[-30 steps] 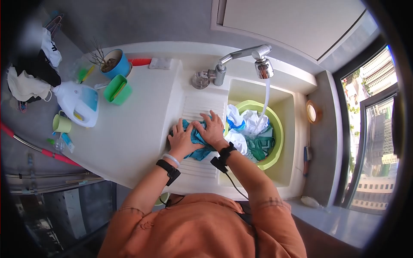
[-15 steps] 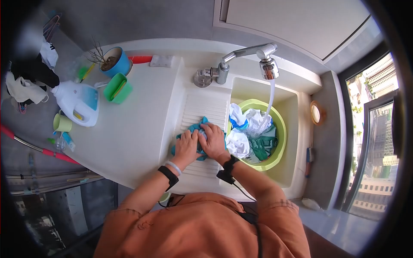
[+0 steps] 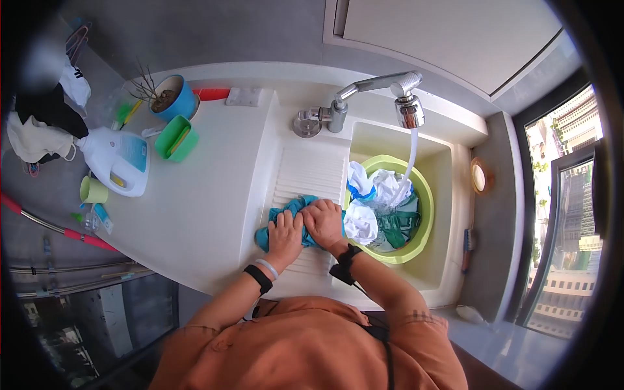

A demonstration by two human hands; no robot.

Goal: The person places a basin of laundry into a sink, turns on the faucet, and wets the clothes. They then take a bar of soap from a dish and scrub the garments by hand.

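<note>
- Left hand (image 3: 285, 235) and right hand (image 3: 323, 222) side by side, both pressed down gripping teal cloth (image 3: 290, 214)
- Cloth lies on ribbed washboard (image 3: 312, 170), just left of green basin (image 3: 424, 221)
- Faucet (image 3: 383, 91) running into basin

No legible text anywhere; the blue label on the white detergent bottle (image 3: 120, 160) is unreadable.

One tap (image 3: 380, 91), one green basin (image 3: 424, 214), two hands (image 3: 286, 237), one detergent bottle (image 3: 117, 159).
</note>
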